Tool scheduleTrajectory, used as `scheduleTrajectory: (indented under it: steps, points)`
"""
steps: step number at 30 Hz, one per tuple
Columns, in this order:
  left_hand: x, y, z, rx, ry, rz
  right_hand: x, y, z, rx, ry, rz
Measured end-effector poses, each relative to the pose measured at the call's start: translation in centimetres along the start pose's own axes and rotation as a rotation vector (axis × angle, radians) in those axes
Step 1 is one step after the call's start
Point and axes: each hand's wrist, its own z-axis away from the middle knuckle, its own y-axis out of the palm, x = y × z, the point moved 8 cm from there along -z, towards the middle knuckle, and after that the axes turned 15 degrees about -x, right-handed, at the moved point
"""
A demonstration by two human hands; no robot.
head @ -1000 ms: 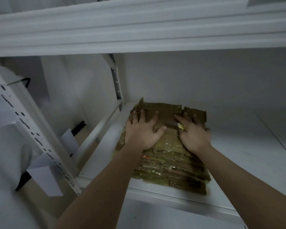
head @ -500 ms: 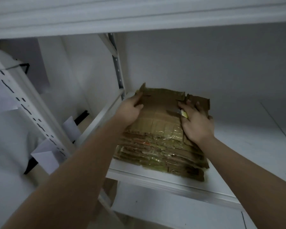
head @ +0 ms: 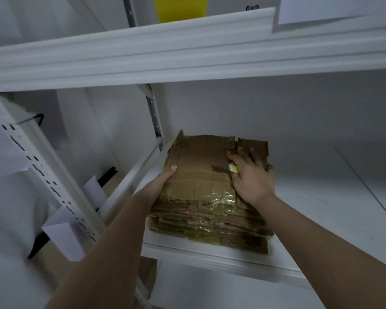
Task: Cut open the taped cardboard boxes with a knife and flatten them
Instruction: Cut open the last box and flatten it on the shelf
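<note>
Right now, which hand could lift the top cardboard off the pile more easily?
Probably the left hand: it grips the left edge of the cardboard stack and holds nothing else. The right hand lies on top, holding the knife.

Stack of flattened cardboard boxes (head: 201, 197) is lying on white shelf (head: 321, 208), at its left end. Left hand (head: 158, 186) is gripping stack's left edge, thumb on top. Right hand (head: 252, 177) is pressing flat on top sheet, holding small yellow-handled knife (head: 228, 167), blade pointing left. Clear tape is glinting along near edges.
</note>
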Motion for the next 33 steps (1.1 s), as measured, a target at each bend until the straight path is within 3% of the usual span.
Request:
scheduleTrajectory:
  steps: [8, 15, 19, 25, 28, 30, 31, 33]
  points:
    - [1.0, 2.5, 0.5, -0.016, 0.052, -0.006, -3.1, -2.1, 0.3, -0.019, -0.028, 0.021]
    - [1.2, 9.5, -2.6, 0.012, 0.081, -0.055, -9.4, -5.0, 0.8, -0.033, 0.064, 0.044]
    - [0.1, 13.3, -0.5, 0.049, 0.109, -0.079, -12.7, -6.3, 0.4, -0.047, 0.094, 0.055]
    - [-1.1, 13.6, 0.8, -0.079, 0.212, -0.177, -13.9, -5.3, 0.1, -0.008, 0.127, 0.049]
    - [-3.1, 12.6, 3.0, -0.227, 0.391, -0.36, -14.0, -5.5, -0.1, 0.003, 0.113, 0.052]
    - [-6.2, 12.1, 4.7, -0.399, 0.697, -0.696, -13.8, -5.7, -0.4, 0.036, 0.096, 0.071]
    - [-7.9, 12.8, 5.8, -0.425, 0.882, -0.819, -13.6, -5.7, -0.5, 0.055, 0.089, 0.075]
    - [-10.5, 15.4, 7.1, -0.325, 1.12, -0.965, -13.3, -5.8, -1.0, 0.08, 0.077, 0.078]
